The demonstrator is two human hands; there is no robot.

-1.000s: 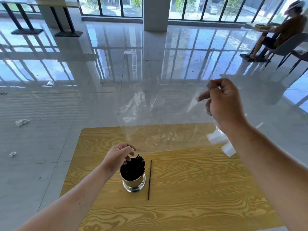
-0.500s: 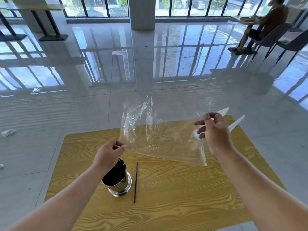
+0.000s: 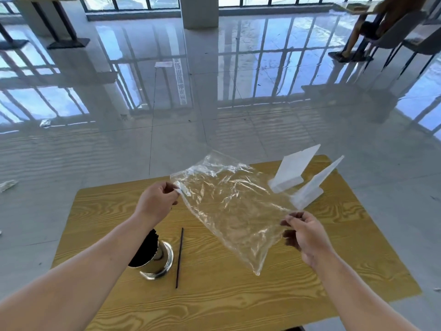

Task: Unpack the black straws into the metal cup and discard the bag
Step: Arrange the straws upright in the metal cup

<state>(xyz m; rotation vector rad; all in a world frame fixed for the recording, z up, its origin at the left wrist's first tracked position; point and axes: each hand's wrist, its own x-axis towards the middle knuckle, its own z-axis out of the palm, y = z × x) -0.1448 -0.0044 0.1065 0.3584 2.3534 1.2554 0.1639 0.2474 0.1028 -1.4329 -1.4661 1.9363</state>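
Note:
The clear plastic bag point(image 3: 229, 206) hangs crumpled above the wooden table point(image 3: 262, 297), stretched between both hands. My left hand point(image 3: 156, 201) pinches its upper left corner. My right hand point(image 3: 304, 234) pinches its right edge. Under my left forearm stands the metal cup point(image 3: 160, 261), packed with black straws point(image 3: 146, 249); the forearm hides part of its rim. One loose black straw point(image 3: 179, 256) lies flat on the table just right of the cup.
Two white wedge-shaped foam pieces point(image 3: 292, 172) point(image 3: 312, 187) stand on the table's far right. Scraps of litter point(image 3: 8, 185) lie on the glossy floor at left. A seated person point(image 3: 379, 27) and chairs are at the far right.
My right hand dropped lower and nearer with the bag. My left hand left the cup, rose and took hold of the bag's left corner. The view tilted down.

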